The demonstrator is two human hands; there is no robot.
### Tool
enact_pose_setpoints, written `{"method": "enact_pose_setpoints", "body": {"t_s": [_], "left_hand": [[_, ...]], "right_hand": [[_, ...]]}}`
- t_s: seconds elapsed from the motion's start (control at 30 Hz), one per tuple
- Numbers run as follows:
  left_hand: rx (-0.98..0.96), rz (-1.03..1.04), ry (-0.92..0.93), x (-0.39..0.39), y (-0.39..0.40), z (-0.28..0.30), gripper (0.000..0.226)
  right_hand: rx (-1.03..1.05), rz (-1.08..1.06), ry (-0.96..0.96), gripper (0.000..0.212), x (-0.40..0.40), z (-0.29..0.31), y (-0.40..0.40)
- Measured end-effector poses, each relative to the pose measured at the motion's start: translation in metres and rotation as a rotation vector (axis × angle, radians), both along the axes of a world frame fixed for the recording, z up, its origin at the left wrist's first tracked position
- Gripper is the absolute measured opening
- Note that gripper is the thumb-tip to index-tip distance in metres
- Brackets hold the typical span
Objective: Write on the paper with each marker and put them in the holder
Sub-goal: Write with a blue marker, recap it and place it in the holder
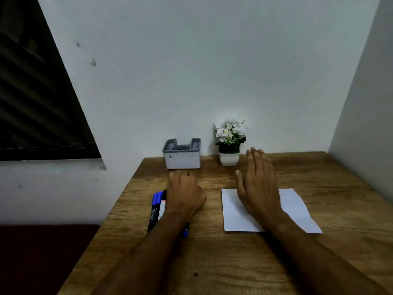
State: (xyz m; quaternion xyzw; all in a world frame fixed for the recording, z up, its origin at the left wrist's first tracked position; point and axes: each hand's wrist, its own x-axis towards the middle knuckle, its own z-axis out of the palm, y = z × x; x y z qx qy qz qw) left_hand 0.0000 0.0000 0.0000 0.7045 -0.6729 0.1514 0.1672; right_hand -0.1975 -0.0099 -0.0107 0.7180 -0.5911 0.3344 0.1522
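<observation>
Head view shows the left hand (184,192) lying over the markers (157,206) on the wooden tabletop (212,262), fingers bent, grip unclear; the right hand (258,184) hovers flat, fingers straight, above the white paper (295,207); the grey holder (182,153) stands by the wall, beside a flower pot (229,143).

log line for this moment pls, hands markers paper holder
left hand: over markers | right hand: open above paper | holder: no markers visible | phase: start

Wooden desk (234,262), white wall (191,60), louvred window (32,92)
</observation>
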Motion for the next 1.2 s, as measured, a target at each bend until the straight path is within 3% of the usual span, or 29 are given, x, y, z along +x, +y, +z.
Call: {"method": "enact_pose_setpoints", "body": {"t_s": [0.13, 0.4, 0.6, 0.87, 0.97, 1.07, 1.2], "left_hand": [[0.152, 0.039, 0.015, -0.002, 0.004, 0.002, 0.019], [0.186, 0.032, 0.104, -0.011, 0.008, 0.01, 0.012], [0.219, 0.067, 0.199, -0.014, 0.006, 0.015, 0.017], [0.249, 0.084, 0.214, -0.014, -0.005, 0.017, 0.012], [0.221, 0.085, 0.268, -0.013, -0.013, 0.019, 0.01], [0.171, 0.067, 0.388, -0.009, -0.023, 0.021, 0.017], [0.094, 0.059, 0.572, -0.003, -0.034, 0.029, 0.009]], "right_hand": [[0.071, 0.005, -0.016, 0.063, 0.002, -0.008, 0.002], [0.108, 0.068, -0.004, 0.055, 0.006, -0.018, 0.004], [0.213, 0.186, 0.026, 0.03, 0.006, -0.016, 0.005], [0.356, 0.256, 0.031, 0.033, 0.008, -0.013, 0.009], [0.357, 0.28, -0.05, 0.033, 0.009, -0.009, 0.009], [0.339, 0.321, -0.264, 0.029, 0.016, 0.0, 0.006], [0.365, 0.362, -0.511, 0.03, 0.033, 0.011, 0.007]]}}
